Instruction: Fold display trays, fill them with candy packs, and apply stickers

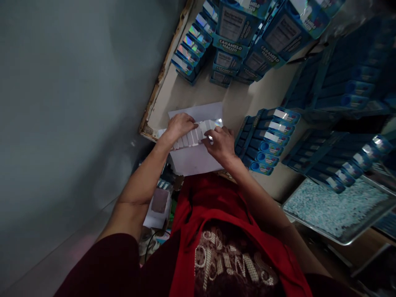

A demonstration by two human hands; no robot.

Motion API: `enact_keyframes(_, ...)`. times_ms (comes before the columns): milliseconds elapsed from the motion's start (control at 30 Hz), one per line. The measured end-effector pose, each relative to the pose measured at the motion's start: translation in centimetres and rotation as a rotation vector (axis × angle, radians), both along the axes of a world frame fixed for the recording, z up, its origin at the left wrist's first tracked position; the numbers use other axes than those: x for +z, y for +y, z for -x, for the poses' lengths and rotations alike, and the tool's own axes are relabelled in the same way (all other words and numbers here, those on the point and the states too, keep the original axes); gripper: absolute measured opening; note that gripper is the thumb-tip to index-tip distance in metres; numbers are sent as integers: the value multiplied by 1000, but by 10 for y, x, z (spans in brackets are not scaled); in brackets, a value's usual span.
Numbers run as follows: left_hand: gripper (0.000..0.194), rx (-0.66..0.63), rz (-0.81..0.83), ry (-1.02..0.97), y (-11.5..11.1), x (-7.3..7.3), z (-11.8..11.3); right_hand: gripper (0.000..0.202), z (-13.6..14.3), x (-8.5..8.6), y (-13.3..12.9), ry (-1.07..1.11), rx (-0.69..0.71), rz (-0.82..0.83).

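Note:
A pale strip of shiny stickers [189, 139] lies across a white sheet of paper [198, 159] near the table's front corner. My left hand [180, 126] has its fingers closed over the strip's upper edge, holding it against the paper. At the strip's right part, my right hand [221, 144] is closed in a pinch, with a small shiny sticker [210, 139] at the fingertips. Whether that sticker is off the strip, I cannot tell. Right of my right hand stands a row of blue candy boxes [262, 140], some with a silvery sticker on the end.
More blue boxes [230, 49] are stacked at the back of the table [173, 93], whose worn edge runs along the wall [77, 82]. Further boxes [340, 156] stand at right. A metal tray [343, 241] of small pale-blue pieces sits below them. A white box [157, 206] is below left.

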State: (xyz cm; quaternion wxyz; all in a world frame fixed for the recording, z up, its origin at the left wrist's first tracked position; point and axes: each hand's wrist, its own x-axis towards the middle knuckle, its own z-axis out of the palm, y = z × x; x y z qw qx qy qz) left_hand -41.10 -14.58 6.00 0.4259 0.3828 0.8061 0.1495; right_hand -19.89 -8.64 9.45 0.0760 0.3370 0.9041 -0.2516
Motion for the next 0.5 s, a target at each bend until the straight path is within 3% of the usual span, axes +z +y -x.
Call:
enact_keyframes(167,12,-51,57,75,7,11,-2,51,3,0,5,-7,-67,-4)
enact_keyframes(333,12,-26,70,70,12,21,-11,47,15,-5,11,-24,28,-48)
enact_keyframes(500,13,15,105,111,15,22,-13,38,12,0,6,-14,86,-69)
